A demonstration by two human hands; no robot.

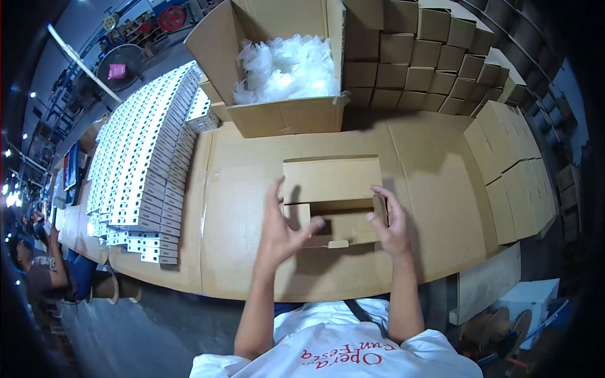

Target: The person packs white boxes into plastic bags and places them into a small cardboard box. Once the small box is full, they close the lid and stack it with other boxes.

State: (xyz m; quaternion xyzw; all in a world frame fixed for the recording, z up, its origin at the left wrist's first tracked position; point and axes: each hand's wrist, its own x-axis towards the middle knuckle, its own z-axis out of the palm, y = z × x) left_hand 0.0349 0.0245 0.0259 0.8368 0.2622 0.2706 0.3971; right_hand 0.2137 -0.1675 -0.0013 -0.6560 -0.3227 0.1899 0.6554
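A small brown cardboard box [344, 228] lies in front of me with its long lid flap [331, 179] folded back, away from me. Inside, the part I can see is bare cardboard. My left hand [282, 230] is open at the box's left side, fingers stretched forward and thumb reaching over the opening. Below it is the left side flap [297, 215], partly hidden by the hand. At the right end, my right hand [394, 228] is open around the raised right side flap [379, 208], with thumb and fingers apart. A small tab [338, 244] sticks out from the near wall.
Stacked white small boxes [142, 151] stand on the left. Behind is a large open carton [287, 120] holding clear plastic bags [287, 69]. Brown boxes [428, 79] are piled at the back right, with more boxes [513, 170] at the right edge. Another person [47, 271] is at far left.
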